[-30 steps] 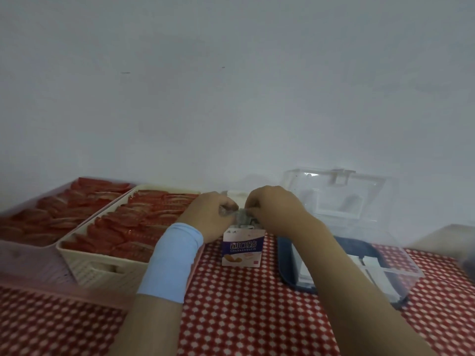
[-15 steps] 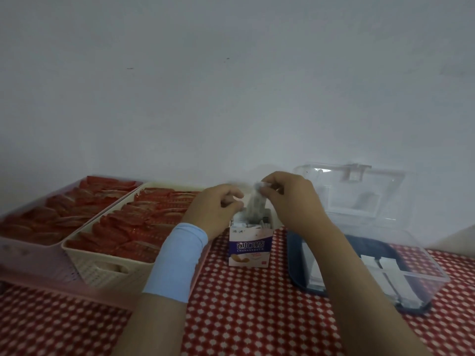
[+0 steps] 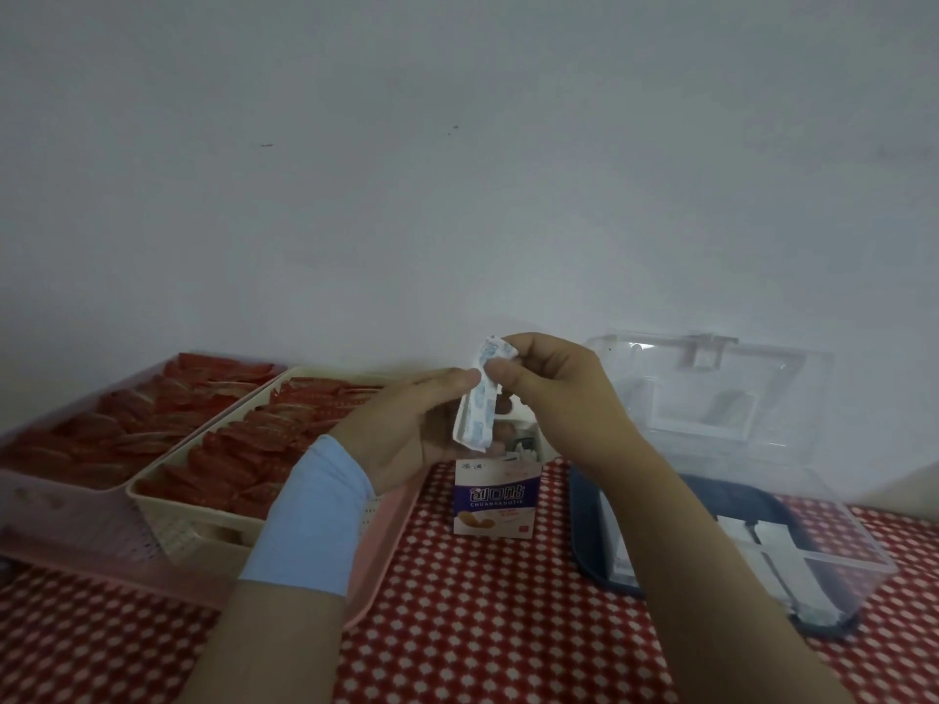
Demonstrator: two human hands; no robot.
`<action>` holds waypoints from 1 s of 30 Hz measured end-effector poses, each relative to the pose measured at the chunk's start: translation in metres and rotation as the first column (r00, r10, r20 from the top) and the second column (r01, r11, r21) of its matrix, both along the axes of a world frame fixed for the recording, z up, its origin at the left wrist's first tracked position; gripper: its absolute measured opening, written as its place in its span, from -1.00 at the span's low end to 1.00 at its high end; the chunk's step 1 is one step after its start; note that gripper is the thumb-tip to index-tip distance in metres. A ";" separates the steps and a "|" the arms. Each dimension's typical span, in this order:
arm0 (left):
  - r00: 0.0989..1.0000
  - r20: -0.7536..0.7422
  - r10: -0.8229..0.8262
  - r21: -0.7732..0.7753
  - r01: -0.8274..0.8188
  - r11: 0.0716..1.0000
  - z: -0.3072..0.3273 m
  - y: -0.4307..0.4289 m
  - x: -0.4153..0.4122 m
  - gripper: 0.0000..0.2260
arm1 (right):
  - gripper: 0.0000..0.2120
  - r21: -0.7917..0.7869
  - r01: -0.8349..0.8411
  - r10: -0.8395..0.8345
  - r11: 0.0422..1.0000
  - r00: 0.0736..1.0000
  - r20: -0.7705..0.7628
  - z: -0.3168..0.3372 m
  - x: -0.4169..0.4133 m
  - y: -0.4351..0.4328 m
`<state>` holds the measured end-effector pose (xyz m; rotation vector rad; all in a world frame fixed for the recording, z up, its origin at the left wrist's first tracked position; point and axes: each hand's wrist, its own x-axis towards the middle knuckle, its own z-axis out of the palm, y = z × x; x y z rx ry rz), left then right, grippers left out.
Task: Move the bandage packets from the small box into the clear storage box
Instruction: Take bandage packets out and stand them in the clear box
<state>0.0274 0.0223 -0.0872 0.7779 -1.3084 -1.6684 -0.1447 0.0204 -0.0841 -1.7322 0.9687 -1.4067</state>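
Leftmost, a pink translucent plastic tray (image 3: pixel 61 525) stands on the desk's red-and-white checked cloth (image 3: pixel 482 627). Its rim shows on both sides of a cream perforated plastic basket (image 3: pixel 167 515), and both hold rows of red packets (image 3: pixel 244 449). Next, the left hand (image 3: pixel 406 434), with a light-blue wristband (image 3: pixel 315 515), cups the lower end of a small stack of white-and-blue bandage packets (image 3: pixel 477 414), thumb against its side. The stack hangs tilted just above the small white-and-purple cardboard box (image 3: pixel 495 500), which stands upright and open. The right hand (image 3: pixel 554 383) pinches the stack's top end between thumb and forefinger. Farthest right, the clear plastic storage box with a dark-blue floor (image 3: pixel 838 561) sits with its lid (image 3: pixel 711 388) raised and flat white packets (image 3: pixel 777 546) inside.
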 end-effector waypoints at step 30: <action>0.730 0.235 0.642 -0.385 -0.537 0.751 -0.007 -0.023 0.008 -0.83 | -0.79 -0.130 0.245 -0.267 0.961 0.688 -0.674 -0.018 0.004 -0.017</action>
